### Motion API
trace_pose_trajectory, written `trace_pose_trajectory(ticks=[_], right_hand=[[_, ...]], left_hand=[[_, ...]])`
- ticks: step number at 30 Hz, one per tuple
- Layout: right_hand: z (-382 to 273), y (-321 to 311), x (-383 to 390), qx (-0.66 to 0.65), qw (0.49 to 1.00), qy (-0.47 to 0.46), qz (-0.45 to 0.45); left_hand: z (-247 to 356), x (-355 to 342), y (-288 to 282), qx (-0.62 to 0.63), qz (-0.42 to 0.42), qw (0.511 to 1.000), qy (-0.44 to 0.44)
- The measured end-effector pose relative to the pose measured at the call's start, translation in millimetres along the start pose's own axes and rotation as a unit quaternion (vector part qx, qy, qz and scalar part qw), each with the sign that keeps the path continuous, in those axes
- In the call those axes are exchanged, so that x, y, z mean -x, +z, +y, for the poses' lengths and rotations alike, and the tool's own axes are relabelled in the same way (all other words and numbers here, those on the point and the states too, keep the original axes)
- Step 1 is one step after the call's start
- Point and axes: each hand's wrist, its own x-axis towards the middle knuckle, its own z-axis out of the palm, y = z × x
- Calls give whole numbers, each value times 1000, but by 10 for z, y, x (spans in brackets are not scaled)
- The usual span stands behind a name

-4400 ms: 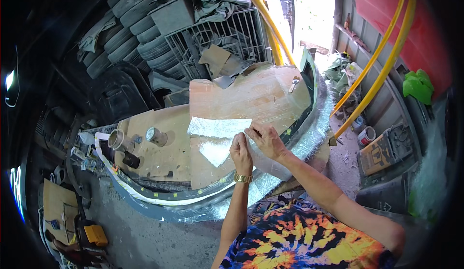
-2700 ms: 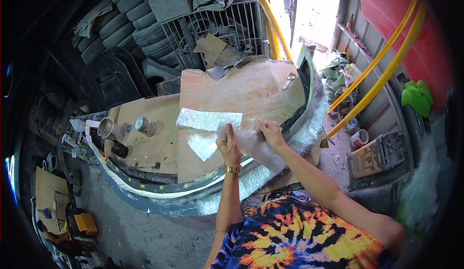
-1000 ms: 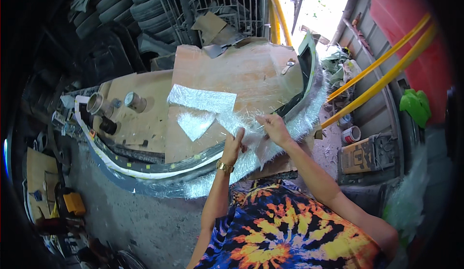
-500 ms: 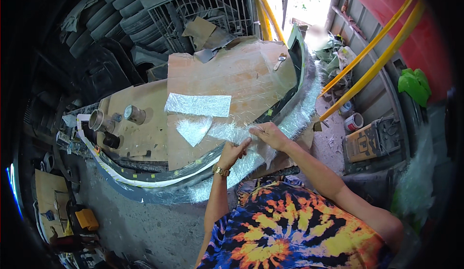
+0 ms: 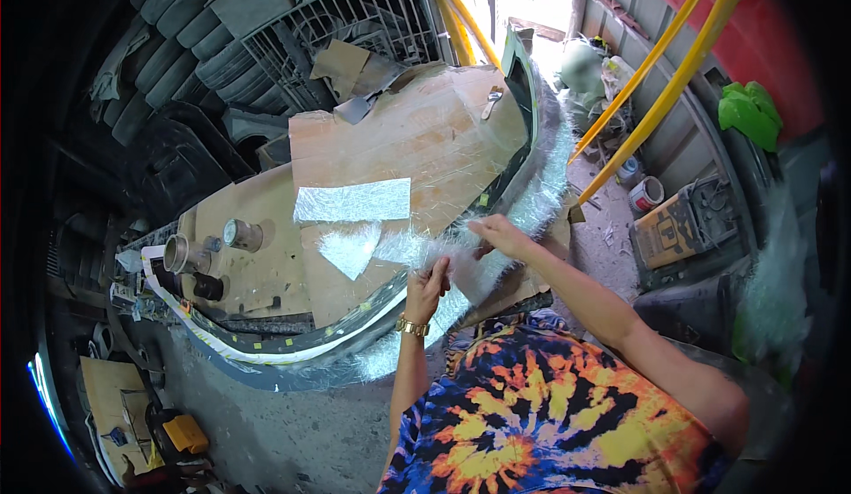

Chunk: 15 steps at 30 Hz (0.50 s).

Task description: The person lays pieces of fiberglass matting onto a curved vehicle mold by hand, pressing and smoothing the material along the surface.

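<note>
My left hand (image 5: 425, 292), gold watch at its wrist, grips a fraying piece of white fibreglass mat (image 5: 443, 254) above the near edge of the cardboard (image 5: 399, 130). My right hand (image 5: 501, 235) pinches strands at that piece's upper right, slightly higher than the left. A rectangular mat strip (image 5: 353, 199) and a roughly triangular scrap (image 5: 353, 250) lie on the cardboard to the left. Under and beside my hands runs a long curved moulded part (image 5: 288, 345), with yellow squares along it and shiny fibres over its right portion.
Cans (image 5: 242, 234) stand on the left cardboard (image 5: 266, 274). A brush (image 5: 493, 99) lies near the top right. Stacked tyres (image 5: 177, 24) and a wire cage (image 5: 355, 11) are behind; yellow curved bars (image 5: 647, 126) lean right, by a doorway. Part of another person (image 5: 164, 472) shows bottom left.
My hands are pulling the mat: the right hand has risen up and right since half a second ago, spreading loose fibres. The view has shifted, moving the board up and left since the earliest frame.
</note>
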Motion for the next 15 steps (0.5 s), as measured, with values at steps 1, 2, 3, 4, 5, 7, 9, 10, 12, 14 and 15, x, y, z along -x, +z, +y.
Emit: trace_pose_trajectory(ticks=[1, 2, 3, 4, 5, 7, 9, 10, 12, 14, 15], right_hand=[[-155, 80, 75, -47, 997, -3, -61], [-256, 127, 127, -63, 994, 17, -90], [-234, 166, 120, -65, 994, 15, -88], [-197, 204, 108, -2, 995, -41, -94], [-175, 239, 92, 60, 989, -97, -98], [-364, 324, 196, 100, 987, -98, -83], [-402, 325, 220, 267, 949, -160, -47], [-442, 358, 251, 263, 943, -202, -37], [-407, 386, 207, 278, 940, -196, -8], [-258, 410, 69, 293, 936, -194, 19], [-65, 407, -57, 230, 954, -189, 40]], left_hand=[[25, 6, -6, 29, 3, 999, -24], [28, -25, -1, 38, 9, 999, -28], [41, -50, -7, 45, 11, 998, -32], [23, -68, -25, 43, 9, 999, -32], [-9, -92, -53, 56, 14, 998, -27], [-28, -85, -145, 70, 25, 997, -25], [18, -74, -213, 32, -1, 998, -60], [39, -107, -203, 20, -19, 999, -38], [149, -101, -112, -15, 2, 999, -29], [72, -130, 6, -96, 67, 987, 112], [-24, -156, 30, -243, 78, 952, 172]])
